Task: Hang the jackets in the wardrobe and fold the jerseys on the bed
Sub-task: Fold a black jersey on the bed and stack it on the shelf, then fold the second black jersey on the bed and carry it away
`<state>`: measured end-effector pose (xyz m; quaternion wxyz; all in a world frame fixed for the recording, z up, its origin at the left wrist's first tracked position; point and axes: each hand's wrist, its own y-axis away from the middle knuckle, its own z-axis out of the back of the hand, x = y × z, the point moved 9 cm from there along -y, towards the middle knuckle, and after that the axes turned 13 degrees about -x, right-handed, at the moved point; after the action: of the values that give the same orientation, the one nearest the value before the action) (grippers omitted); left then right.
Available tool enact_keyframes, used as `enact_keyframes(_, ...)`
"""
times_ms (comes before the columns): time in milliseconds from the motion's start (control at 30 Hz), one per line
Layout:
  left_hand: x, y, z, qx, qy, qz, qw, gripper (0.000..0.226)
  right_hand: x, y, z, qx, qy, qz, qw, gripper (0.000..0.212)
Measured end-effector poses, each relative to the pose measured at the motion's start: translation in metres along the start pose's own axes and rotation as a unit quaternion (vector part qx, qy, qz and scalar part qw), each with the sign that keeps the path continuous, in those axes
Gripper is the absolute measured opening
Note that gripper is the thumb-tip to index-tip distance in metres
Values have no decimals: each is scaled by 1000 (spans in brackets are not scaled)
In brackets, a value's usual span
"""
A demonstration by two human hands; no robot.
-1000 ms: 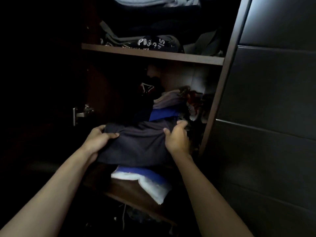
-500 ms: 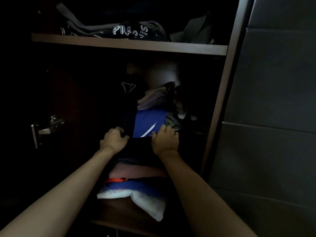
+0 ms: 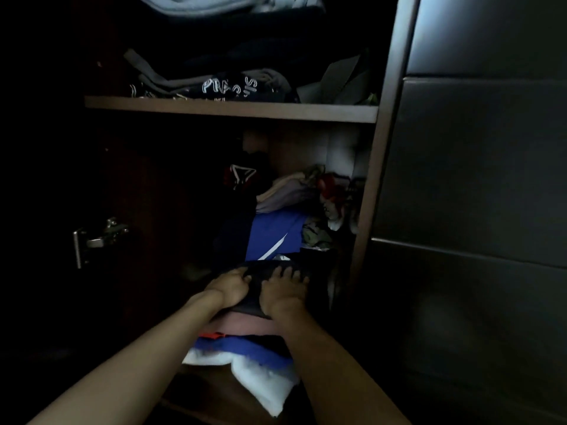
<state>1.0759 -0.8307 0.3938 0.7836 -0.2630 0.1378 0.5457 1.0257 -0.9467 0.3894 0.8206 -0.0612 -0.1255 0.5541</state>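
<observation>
A dark folded garment (image 3: 250, 291) lies on top of a stack on the lower wardrobe shelf (image 3: 211, 391). My left hand (image 3: 228, 288) grips its left edge with curled fingers. My right hand (image 3: 283, 289) presses on its top with spread fingers. Under it are a pink layer (image 3: 242, 325), a blue piece (image 3: 245, 349) and a white piece (image 3: 264, 381) that hangs over the shelf front. Behind the hands a blue jersey (image 3: 273, 234) with a white stripe lies deeper on the shelf.
The upper shelf (image 3: 230, 110) carries dark folded clothes, one with white lettering (image 3: 228, 85). Loose crumpled clothes (image 3: 310, 191) fill the back right of the lower compartment. A metal hinge (image 3: 98, 237) sits on the left. Dark closed door panels (image 3: 475, 179) stand on the right.
Both hands carried the dark garment from the shelf front onto the stack and moved closer together. The right hand went from gripping its side to pressing on top.
</observation>
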Motion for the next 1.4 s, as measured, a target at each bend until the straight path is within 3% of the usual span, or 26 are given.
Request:
enact_keyframes(167, -18, 46, 52, -103, 41, 11, 994, 32, 47, 51, 50, -40, -39, 146, 988, 57)
enact_keyframes(300, 9, 121, 87, -168, 26, 71, 983, 33, 73, 109, 58, -31, -108, 263, 958, 58)
enact_keyframes(500, 75, 286, 116, -160, -37, 205, 965, 39, 115, 226, -8, 128, -253, 392, 875, 41)
enact_keyframes(700, 115, 470, 138, -150, -99, 278, 944, 34, 171, 377, -37, 261, -244, 503, 787, 27)
enact_keyframes(833, 128, 599, 157, -136, -128, 321, 928, 33, 216, 511, -44, 305, -193, 595, 718, 30)
enact_keyframes(967, 170, 750, 193, -157, -156, 425, 878, 28, 254, 656, -69, 334, -120, 681, 641, 36)
enact_keyframes(1167, 217, 996, 235, -170, -178, 581, 776, 32, 309, 855, -67, 359, -85, 748, 551, 40)
enact_keyframes(1400, 200, 1222, 242, -227, -142, 706, 655, 32, 347, 1051, -70, 342, -23, 822, 455, 40)
